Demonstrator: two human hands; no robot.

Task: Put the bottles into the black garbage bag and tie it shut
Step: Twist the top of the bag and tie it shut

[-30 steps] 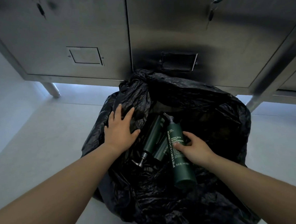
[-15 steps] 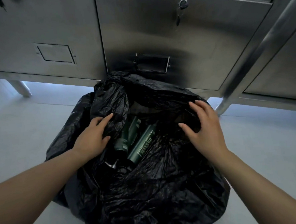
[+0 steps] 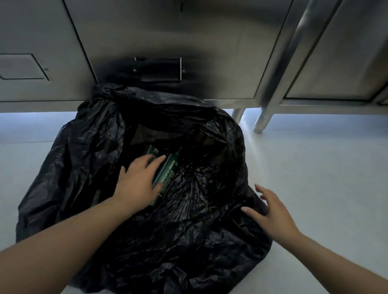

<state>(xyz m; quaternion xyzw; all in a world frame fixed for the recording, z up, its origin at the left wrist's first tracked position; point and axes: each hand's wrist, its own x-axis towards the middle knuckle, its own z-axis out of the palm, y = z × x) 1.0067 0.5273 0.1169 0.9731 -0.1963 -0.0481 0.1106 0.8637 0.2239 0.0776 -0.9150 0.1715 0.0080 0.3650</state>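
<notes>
Bottles bagged, mouth not yet gathered.
The black garbage bag (image 3: 113, 164) slumps open on the floor (image 3: 324, 173); your left hand (image 3: 138, 181), fingers spread, presses the green bottles (image 3: 167, 173) inside, while your right hand (image 3: 273, 214), fingers splayed and empty, reaches the bag's edge, likely to gather it.

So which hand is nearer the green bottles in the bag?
Left. The left hand lies on the green bottles inside the black bag; the right hand is at the bag's outer right edge, apart from them.

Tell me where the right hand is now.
The right hand is at the lower right of the head view, open, at the right edge of the black bag.
</notes>
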